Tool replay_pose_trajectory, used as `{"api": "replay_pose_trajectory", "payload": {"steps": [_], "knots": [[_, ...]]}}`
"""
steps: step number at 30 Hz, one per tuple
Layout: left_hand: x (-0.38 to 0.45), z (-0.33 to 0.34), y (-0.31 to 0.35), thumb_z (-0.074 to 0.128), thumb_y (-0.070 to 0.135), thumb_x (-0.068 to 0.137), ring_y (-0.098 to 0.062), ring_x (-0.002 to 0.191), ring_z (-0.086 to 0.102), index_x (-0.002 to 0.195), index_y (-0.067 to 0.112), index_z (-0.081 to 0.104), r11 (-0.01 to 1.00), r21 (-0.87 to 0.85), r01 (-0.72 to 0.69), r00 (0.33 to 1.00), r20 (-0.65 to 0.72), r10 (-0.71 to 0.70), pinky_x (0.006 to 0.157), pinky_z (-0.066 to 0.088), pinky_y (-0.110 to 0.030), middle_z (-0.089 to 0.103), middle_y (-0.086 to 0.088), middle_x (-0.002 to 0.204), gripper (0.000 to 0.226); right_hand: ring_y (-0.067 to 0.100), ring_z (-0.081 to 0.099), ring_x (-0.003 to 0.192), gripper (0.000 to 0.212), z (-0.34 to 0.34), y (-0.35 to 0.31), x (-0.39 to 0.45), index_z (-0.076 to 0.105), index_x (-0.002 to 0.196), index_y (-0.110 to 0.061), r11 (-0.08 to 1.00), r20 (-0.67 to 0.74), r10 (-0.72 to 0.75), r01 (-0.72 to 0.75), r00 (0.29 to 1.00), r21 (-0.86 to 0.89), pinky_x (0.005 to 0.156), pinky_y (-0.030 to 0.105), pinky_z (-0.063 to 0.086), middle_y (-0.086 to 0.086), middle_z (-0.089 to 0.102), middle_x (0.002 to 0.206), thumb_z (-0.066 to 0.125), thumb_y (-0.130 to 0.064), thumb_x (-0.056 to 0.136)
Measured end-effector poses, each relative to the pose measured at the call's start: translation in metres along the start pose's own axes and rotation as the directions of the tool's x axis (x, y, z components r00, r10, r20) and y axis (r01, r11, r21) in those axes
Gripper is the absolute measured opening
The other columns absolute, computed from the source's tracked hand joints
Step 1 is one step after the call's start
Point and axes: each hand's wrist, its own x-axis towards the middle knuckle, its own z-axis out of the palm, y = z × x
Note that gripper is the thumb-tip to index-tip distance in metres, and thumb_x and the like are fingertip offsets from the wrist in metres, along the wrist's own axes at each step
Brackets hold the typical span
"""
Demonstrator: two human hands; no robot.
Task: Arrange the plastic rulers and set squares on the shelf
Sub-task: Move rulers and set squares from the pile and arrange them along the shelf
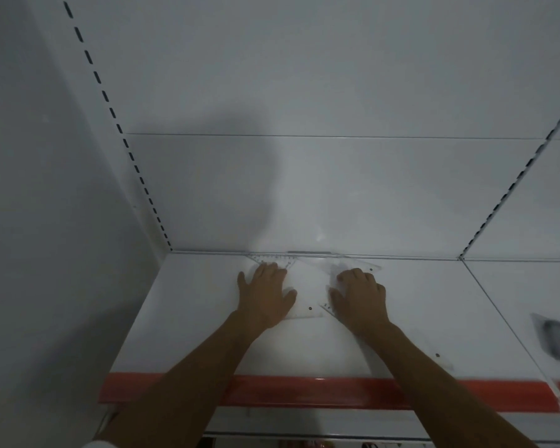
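1. Because the clear set squares (304, 310) at frame centre barely show on the white shelf (191, 318), overlaps could go unnoticed.
2. The left hand (267, 294) presses flat, fingers spread; the right hand (361, 294) rests fingers loosely bent, gripping nothing, so pieces might skid.

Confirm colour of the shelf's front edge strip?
Red, glossy; the strip runs across the shelf front under both forearms. Head view, the only one.

Dim, soft, wide-angle view; big shadow on back panel (240, 176).
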Motion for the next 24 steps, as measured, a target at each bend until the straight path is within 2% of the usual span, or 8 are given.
{"api": "replay_pose_trajectory", "payload": {"steps": [3, 5, 8, 12, 16, 20, 22, 24], "knots": [[-0.002, -0.002, 0.001, 0.042, 0.037, 0.097, -0.014, 0.132, 0.033, 0.132, 0.024, 0.046, 0.998, -0.044, -0.053, 0.993, -0.109, 0.048, 0.113, 0.018, -0.045, 0.043, 0.005, 0.138, 0.038, 0.020, 0.046, 0.114, 0.030, -0.003, -0.002, 0.002, 0.055, 0.119, -0.021, 1.000, -0.012, -0.005, 0.005, 1.000, 0.024, 0.092, 0.033, 0.033, -0.001, 0.054, 0.119, 0.053, -0.035, 0.092], [-0.002, -0.003, 0.001, 0.045, 0.033, 0.096, -0.016, 0.127, 0.038, 0.130, 0.022, 0.049, 0.995, -0.076, -0.065, 0.992, -0.117, 0.056, 0.104, 0.029, -0.038, 0.046, 0.004, 0.134, 0.036, 0.020, 0.047, 0.113, 0.029, -0.004, -0.004, 0.005, 0.057, 0.119, -0.021, 0.999, 0.009, 0.002, -0.003, 1.000, 0.034, 0.091, 0.032, 0.034, -0.002, 0.056, 0.118, 0.055, -0.031, 0.092], [-0.001, -0.005, 0.000, 0.048, 0.034, 0.095, -0.019, 0.122, 0.041, 0.127, 0.015, 0.055, 0.993, -0.100, -0.062, 0.995, -0.088, 0.054, 0.098, 0.039, -0.036, 0.047, -0.003, 0.128, 0.038, 0.020, 0.050, 0.110, 0.031, -0.001, -0.007, 0.008, 0.057, 0.122, -0.020, 1.000, 0.026, -0.007, 0.007, 1.000, 0.025, 0.088, 0.030, 0.037, 0.000, 0.059, 0.118, 0.053, -0.020, 0.091], [-0.002, -0.007, -0.003, 0.054, 0.039, 0.092, -0.021, 0.123, 0.039, 0.127, 0.015, 0.055, 0.988, -0.142, -0.054, 0.998, -0.048, 0.048, 0.101, 0.037, -0.037, 0.044, -0.005, 0.128, 0.042, 0.020, 0.053, 0.107, 0.035, 0.001, -0.009, 0.005, 0.056, 0.125, -0.020, 1.000, 0.051, -0.013, 0.012, 0.999, 0.015, 0.090, 0.031, 0.041, 0.000, 0.063, 0.113, 0.053, -0.020, 0.090], [-0.003, -0.010, -0.005, 0.058, 0.042, 0.089, -0.018, 0.123, 0.038, 0.113, 0.022, 0.059, 0.987, -0.143, -0.073, 0.996, -0.058, 0.065, 0.100, 0.031, -0.039, 0.047, 0.002, 0.123, 0.031, 0.018, 0.055, 0.100, 0.031, 0.000, -0.007, -0.003, 0.062, 0.118, -0.019, 0.995, 0.018, -0.045, 0.043, 0.999, 0.086, 0.088, 0.030, 0.043, -0.001, 0.065, 0.104, 0.056, -0.025, 0.089], [-0.003, -0.008, -0.002, 0.051, 0.046, 0.092, -0.018, 0.118, 0.041, 0.105, 0.022, 0.061, 0.987, -0.129, -0.098, 0.987, -0.141, 0.080, 0.097, 0.033, -0.040, 0.050, 0.002, 0.119, 0.029, 0.021, 0.047, 0.116, 0.042, -0.005, -0.003, -0.001, 0.054, 0.130, -0.020, 0.998, -0.085, -0.060, 0.061, 0.995, 0.009, 0.094, 0.033, 0.038, 0.002, 0.052, 0.127, 0.052, -0.038, 0.092], [-0.001, -0.004, -0.002, 0.048, 0.046, 0.093, -0.017, 0.124, 0.037, 0.116, 0.024, 0.056, 0.985, -0.128, -0.116, 0.979, -0.183, 0.091, 0.099, 0.029, -0.039, 0.046, 0.004, 0.129, 0.033, 0.021, 0.035, 0.132, 0.053, -0.006, -0.003, 0.004, 0.039, 0.142, -0.024, 0.997, 0.017, -0.052, 0.053, 0.998, -0.049, 0.104, 0.038, 0.031, 0.001, 0.039, 0.146, 0.043, -0.048, 0.095], [0.000, 0.002, -0.001, 0.043, 0.043, 0.096, -0.017, 0.136, 0.027, 0.130, 0.025, 0.048, 0.990, -0.104, -0.099, 0.984, -0.159, 0.082, 0.106, 0.023, -0.041, 0.037, 0.004, 0.144, 0.039, 0.020, 0.024, 0.140, 0.057, -0.003, -0.006, 0.005, 0.030, 0.146, -0.029, 0.996, 0.127, -0.043, 0.052, 0.991, -0.068, 0.111, 0.040, 0.023, -0.002, 0.028, 0.154, 0.035, -0.054, 0.096]]}}
